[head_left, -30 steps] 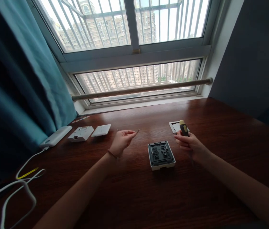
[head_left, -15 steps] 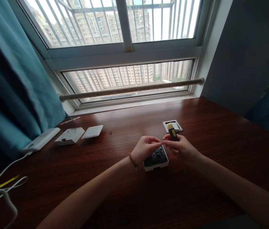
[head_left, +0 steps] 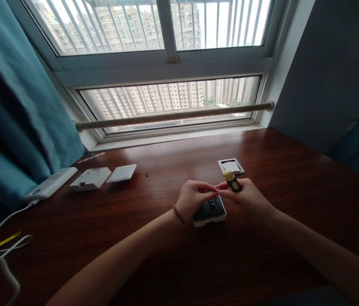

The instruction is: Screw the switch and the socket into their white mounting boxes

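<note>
A screwdriver (head_left: 233,181) with a yellow-and-black handle is tucked in my right hand (head_left: 248,196), the handle tilted up between thumb and fingers. The thumb and forefinger of that hand are pinched together, meeting the fingertips of my left hand (head_left: 194,196). My left fingers are also closed in a pinch; whatever small thing is between the fingertips is too small to make out. Right below them lies a white-edged switch module (head_left: 210,219) with a dark back facing up, partly covered by my left hand. Just beyond my right hand rests a white switch frame (head_left: 240,169).
On the brown table (head_left: 166,263) a white socket plate (head_left: 122,173) lies beside a white mounting box (head_left: 90,178). Two small screws (head_left: 146,174) are to their right. A white power strip (head_left: 51,185) with a cable (head_left: 5,221) and a yellow strip (head_left: 2,242) are at left.
My right hand has moved slightly left, so its fingertips now touch those of my left hand. The screwdriver handle has tilted and sunk a little. The view has shifted slightly.
</note>
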Demonstrator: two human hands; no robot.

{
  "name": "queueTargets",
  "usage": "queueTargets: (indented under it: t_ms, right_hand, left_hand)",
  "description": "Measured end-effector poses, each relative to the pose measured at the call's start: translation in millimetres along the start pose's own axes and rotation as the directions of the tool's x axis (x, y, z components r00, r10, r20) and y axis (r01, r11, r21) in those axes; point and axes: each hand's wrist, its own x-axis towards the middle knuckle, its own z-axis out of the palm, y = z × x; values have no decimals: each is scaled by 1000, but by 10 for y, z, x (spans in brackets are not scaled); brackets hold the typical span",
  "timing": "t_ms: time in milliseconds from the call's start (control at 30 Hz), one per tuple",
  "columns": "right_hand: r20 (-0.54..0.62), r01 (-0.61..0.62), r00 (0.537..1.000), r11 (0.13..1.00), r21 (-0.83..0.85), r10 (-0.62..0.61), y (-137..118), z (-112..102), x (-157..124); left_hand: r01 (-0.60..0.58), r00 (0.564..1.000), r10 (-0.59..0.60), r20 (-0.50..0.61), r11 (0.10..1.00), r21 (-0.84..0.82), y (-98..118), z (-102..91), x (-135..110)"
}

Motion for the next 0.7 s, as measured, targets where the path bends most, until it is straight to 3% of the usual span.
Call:
queueTargets:
  t_ms: [133, 267, 500, 700]
  right_hand:
    - [21, 157, 987, 954, -254, -157, 86, -23, -9]
    - [54, 242, 968, 857, -455, -244, 156, -13, -7]
    - [60, 238, 968, 812, -533, -244, 186, -2, 12]
    - [78, 269, 959, 786, -557, -274, 170, 1, -1]
  left_hand:
    - [-164, 982, 184, -28, 924, 346, -61, -58, 35]
    - [-156, 982, 186, -12, 855, 495, -57, -59, 38]
    - [-131, 991, 123, 48, 867, 481, -47, -57, 32]
    - [-150, 989, 147, 35, 918, 368, -11, -198, 96]
